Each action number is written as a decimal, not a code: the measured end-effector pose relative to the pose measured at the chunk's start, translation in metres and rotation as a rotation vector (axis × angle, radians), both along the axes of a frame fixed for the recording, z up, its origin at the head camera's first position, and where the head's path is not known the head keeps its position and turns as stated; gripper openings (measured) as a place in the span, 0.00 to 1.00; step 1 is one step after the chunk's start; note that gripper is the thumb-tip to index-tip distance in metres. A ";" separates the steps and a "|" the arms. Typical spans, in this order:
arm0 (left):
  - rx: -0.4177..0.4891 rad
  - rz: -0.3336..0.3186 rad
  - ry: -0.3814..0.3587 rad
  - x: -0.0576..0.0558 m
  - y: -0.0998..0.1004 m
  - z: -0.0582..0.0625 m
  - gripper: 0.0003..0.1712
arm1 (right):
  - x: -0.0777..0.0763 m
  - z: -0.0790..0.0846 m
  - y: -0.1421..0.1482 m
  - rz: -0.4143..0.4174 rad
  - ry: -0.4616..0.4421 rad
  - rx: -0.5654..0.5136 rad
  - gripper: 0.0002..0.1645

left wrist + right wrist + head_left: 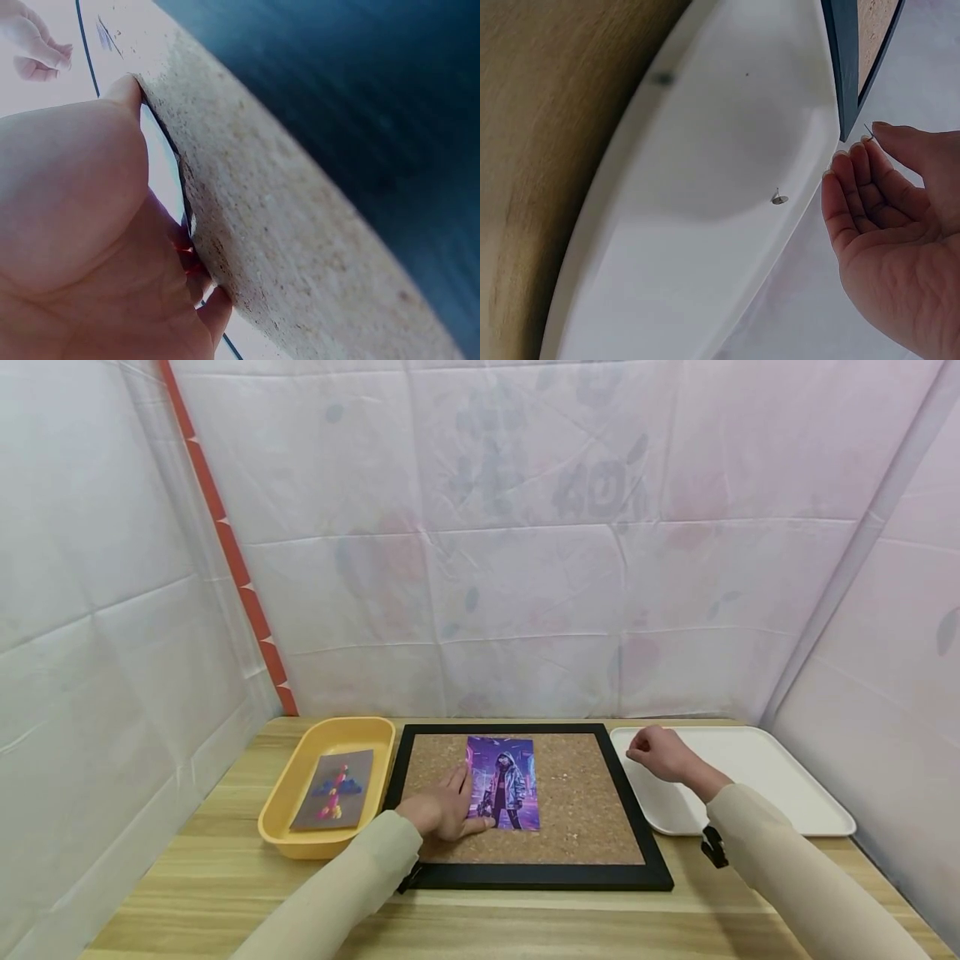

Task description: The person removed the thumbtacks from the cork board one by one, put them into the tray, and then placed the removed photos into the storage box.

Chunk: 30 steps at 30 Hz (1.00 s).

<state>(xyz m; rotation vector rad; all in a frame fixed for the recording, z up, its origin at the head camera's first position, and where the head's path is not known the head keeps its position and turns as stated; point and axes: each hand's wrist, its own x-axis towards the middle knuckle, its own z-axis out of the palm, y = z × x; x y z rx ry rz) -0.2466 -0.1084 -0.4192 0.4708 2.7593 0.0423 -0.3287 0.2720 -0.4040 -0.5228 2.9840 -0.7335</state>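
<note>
Purple print (513, 758) (hooded fig., silvery jacket) lying on cork board (585, 814) w/ black frame (540, 877), just below ctr of head view. L hand (447, 807) spread & relaxed, grasping nothing, resting on lower L part of print & cork beside it. R hand (665, 754), right of ctr, over L end of white tray (780, 789), pinching thumbtack (868, 132) btwn thumb & forefinger, w/ thin shaft visible in right-wrist view. 2nd tack (780, 199) lying in tray, right of ctr there. Yellow tub (295, 781) at lower L of head view w/ grey print (352, 768) inside. Everything on wood surface (187, 893).

Step in hand, prob.: steadying print for tacking. To do well: square print to frame first, press flat w/ L hand, esp. near lower edge. Then set tack just inside a corner, shaft straight down, & push firmly thru into cork, w/ L hand clear of the point. Main risks: skewed print, torn corner from tacking too near edge, pricked finger. Tacks at print corners already? Can't tell, too small.
</note>
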 end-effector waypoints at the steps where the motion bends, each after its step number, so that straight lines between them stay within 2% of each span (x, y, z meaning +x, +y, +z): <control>1: 0.000 0.001 -0.001 0.000 0.000 0.000 0.54 | 0.000 -0.001 0.001 0.004 0.005 -0.007 0.09; 8: -0.004 0.008 -0.006 -0.001 0.000 -0.001 0.53 | -0.003 -0.005 0.010 0.070 0.074 -0.036 0.10; 15: -0.001 0.011 -0.010 -0.001 0.001 0.000 0.54 | 0.002 -0.003 0.007 0.004 0.006 0.002 0.09; 30: 0.001 0.013 -0.019 -0.002 0.000 0.000 0.53 | -0.001 -0.013 0.013 -0.029 -0.043 0.046 0.09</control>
